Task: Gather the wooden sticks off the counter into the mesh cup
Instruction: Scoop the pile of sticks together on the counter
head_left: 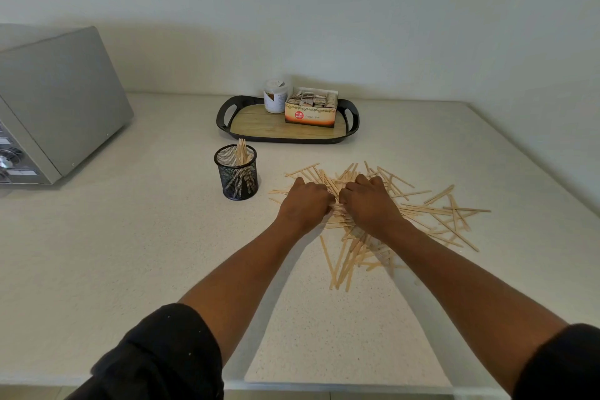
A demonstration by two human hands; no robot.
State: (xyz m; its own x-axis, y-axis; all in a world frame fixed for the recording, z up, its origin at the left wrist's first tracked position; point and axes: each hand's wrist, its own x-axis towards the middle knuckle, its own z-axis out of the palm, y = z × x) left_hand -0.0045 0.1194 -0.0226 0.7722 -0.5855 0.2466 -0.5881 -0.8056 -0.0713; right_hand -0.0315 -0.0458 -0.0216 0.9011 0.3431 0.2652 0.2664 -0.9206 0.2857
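A loose pile of thin wooden sticks lies scattered on the white counter, right of centre. Both hands are down in the middle of that pile, knuckles up and fingers curled. My left hand grips a bunch of sticks at the pile's left side. My right hand sits close beside it and grips more sticks. The black mesh cup stands upright to the left of my left hand, a short gap away, with several sticks standing inside it.
A black-rimmed tray with a wooden base stands behind the pile and carries a white jar and a tea box. A grey microwave fills the far left. The counter's front edge runs along the bottom.
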